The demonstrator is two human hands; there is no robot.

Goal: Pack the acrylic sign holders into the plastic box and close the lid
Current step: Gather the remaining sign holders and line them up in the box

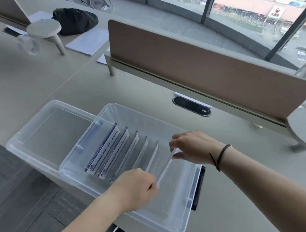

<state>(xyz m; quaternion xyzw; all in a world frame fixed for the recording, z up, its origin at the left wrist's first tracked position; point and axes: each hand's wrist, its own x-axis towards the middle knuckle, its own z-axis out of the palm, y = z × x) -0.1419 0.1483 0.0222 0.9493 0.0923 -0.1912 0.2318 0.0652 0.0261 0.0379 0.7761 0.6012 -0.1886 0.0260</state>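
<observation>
Clear plastic box point(180, 220) on the pale desk point(232, 192), open, lower centre of view. Lid point(37, 139) off, lying flat just beside the box at its 10 o'clock, touching its wall. Inside the box, a row of acrylic sign holders point(114, 148) standing on edge and leaning, filling the 10 o'clock half; printed sheets visible in the nearest-to-lid ones. One more clear sign holder point(166, 166) held over the box's middle, at 4 o'clock of that row. Left hand point(135, 189) with fingers curled round its near end; right hand point(193, 147) pinching its far end between thumb and fingers. Dark cord bracelet point(219, 157) on the right wrist. Brown desk divider point(199, 60) at 1 o'clock of the box, oval cable port point(191, 106) beneath it. Black bag point(76, 20) far off at 11 o'clock.
</observation>
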